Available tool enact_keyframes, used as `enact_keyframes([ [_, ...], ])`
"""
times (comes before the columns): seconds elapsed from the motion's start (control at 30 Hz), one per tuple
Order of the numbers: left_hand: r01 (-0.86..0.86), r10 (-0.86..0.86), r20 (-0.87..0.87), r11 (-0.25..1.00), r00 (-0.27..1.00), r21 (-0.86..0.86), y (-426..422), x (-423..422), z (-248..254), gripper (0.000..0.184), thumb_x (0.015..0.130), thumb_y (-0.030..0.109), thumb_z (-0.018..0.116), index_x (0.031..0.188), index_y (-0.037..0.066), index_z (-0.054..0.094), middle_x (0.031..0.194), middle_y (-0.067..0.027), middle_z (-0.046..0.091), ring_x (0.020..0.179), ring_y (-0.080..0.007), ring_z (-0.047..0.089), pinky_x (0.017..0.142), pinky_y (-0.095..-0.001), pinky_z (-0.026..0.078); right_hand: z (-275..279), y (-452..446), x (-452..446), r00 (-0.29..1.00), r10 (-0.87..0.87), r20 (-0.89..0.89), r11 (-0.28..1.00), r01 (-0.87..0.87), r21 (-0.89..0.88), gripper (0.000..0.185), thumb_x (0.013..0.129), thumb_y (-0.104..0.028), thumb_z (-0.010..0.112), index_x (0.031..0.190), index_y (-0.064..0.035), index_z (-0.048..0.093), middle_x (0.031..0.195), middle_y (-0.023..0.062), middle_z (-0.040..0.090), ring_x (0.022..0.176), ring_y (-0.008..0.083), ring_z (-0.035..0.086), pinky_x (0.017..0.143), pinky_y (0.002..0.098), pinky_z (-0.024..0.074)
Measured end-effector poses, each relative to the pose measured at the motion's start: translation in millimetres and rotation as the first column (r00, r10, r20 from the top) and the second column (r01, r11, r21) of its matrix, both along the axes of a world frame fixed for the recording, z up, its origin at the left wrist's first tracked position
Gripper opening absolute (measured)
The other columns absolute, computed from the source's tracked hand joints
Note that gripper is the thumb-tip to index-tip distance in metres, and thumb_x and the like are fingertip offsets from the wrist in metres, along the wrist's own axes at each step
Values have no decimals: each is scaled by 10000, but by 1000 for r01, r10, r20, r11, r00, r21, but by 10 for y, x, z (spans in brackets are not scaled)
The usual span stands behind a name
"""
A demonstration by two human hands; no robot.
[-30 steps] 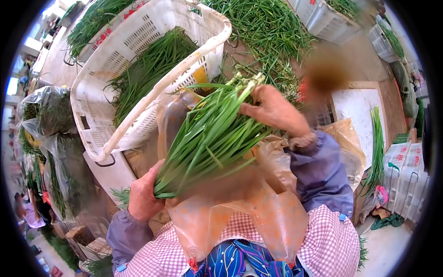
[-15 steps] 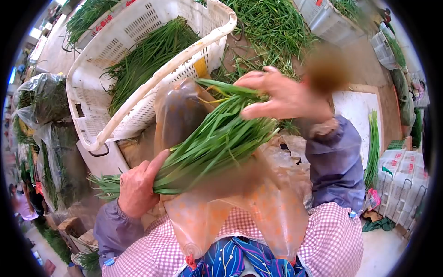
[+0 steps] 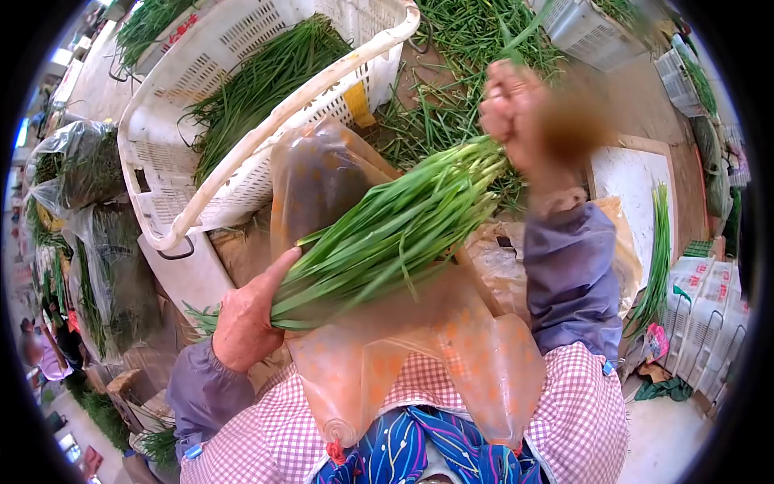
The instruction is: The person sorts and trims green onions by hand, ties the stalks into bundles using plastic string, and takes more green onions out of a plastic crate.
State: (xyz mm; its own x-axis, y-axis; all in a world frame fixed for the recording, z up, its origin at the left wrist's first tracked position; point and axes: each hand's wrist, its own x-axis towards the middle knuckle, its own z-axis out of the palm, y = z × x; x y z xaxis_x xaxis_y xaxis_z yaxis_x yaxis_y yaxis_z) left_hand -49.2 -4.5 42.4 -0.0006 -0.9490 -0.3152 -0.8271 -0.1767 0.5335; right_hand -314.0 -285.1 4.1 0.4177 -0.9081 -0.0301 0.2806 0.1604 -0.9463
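While the left hand (image 3: pixel 248 323) wraps firmly around the leafy end of a bunch of garlic chives (image 3: pixel 403 222), thumb laid along its upper side, the right hand (image 3: pixel 518 113) is curled into a fist, a long green blade (image 3: pixel 526 36) projecting from its far side. Half a second earlier the right hand lay over the stem end with fingers spread; it is now drawn off toward the far side, fingers folded in, and the pale stem ends show uncovered. The left hand's hold is unchanged. The bunch lies slantwise above an orange-dotted plastic apron (image 3: pixel 484 355), its stem ends toward the right sleeve (image 3: pixel 568 270) and just beside the raised fist in this view. Beyond the left hand, the thick near rim of a white perforated basket (image 3: pixel 322 87) runs diagonally, apart from the bunch; dotted plastic rises in the space between. Past the stem ends spreads a heap of loose chives (image 3: pixel 451 40). At right, brown surface extends between this heap and a white board (image 3: pixel 625 189), whose face separates the sleeve from a slim bundle of chives (image 3: pixel 657 250) along the right edge. Outermost stand white crates (image 3: pixel 705 298).
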Motion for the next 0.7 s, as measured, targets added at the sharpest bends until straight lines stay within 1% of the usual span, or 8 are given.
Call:
enact_keyframes([
  [0.07, -19, 18, -34, 1000, 999, -6, -1, -3, 1, 776, 671, 59, 725, 1370, 139, 398, 1059, -198, 627, 924, -380, 624, 770, -409, 515, -13, -215, -266, 917, -330, -226, 921, 259, -292, 215, 964, -282, 510, 920, -77, 559, 582, -48, 464, 425, 55, 361, 370, 208, 313],
  [0.17, -44, 45, -59, 999, 997, 19, 29, -9, 0, 771, 675, 74, 735, 1366, 140, 399, 1074, -199, 621, 941, -381, 618, 777, -407, 515, 124, -109, -532, 399, -460, -793, 871, 28, -491, 303, 911, -291, 581, 1115, -67, 589, 757, 30, 600, 633, 127, 559, 529, 263, 447],
  [0.23, -52, 55, -52, 997, 997, 51, -3, -6, -8, 770, 677, 85, 742, 1364, 136, 399, 1082, -199, 619, 951, -381, 616, 780, -404, 515, -197, -156, -878, 81, -733, -676, 411, -739, -534, 491, 815, -287, 672, 1232, -59, 549, 1010, 116, 622, 997, 214, 587, 808, 337, 478],
  [0.3, -50, 45, -132, 998, 990, -36, -16, -41, -23, 767, 682, 104, 751, 1362, 134, 396, 1081, -195, 620, 956, -380, 614, 779, -404, 515, 257, 173, -528, 548, -110, -829, 688, -560, -462, 611, 718, -254, 738, 1262, -70, 530, 1221, 147, 544, 1230, 249, 460, 1028, 438, 342],
  [0.37, -49, 48, -116, 999, 992, -5, -31, -59, -4, 760, 691, 121, 748, 1362, 132, 391, 1082, -191, 622, 949, -380, 617, 775, -406, 516, 335, 478, -196, 739, 143, -658, 557, -610, -563, 589, 687, -221, 759, 1227, -98, 557, 1228, 132, 546, 1248, 278, 448, 1074, 471, 287],
  [0.47, -30, 31, -25, 999, 999, 30, -78, -94, 73, 769, 699, 135, 739, 1376, 133, 375, 1074, -182, 630, 932, -381, 621, 767, -412, 514, 207, 813, 194, 747, -77, -660, 302, -614, -730, 323, 720, -168, 731, 1009, -85, 611, 1141, 135, 585, 1190, 313, 490, 1027, 427, 339],
  [0.57, -82, 83, -30, 996, 996, 20, -22, -76, 108, 784, 701, 124, 730, 1392, 141, 358, 1072, -182, 631, 929, -378, 623, 762, -411, 515, -55, 771, 352, 890, 138, -435, 520, -439, -733, 127, 796, -146, 668, 891, -75, 622, 1044, 125, 610, 1058, 278, 569, 882, 400, 444],
  [0.7, -93, 91, -76, 995, 993, -30, 18, -52, 87, 809, 699, 110, 724, 1411, 154, 343, 1072, -183, 628, 925, -371, 625, 752, -409, 517, -9, 538, 222, 999, 9, -52, 986, -18, -163, 292, 1005, -280, 412, 825, -66, 498, 610, 18, 535, 481, 126, 517, 523, 260, 486],
])
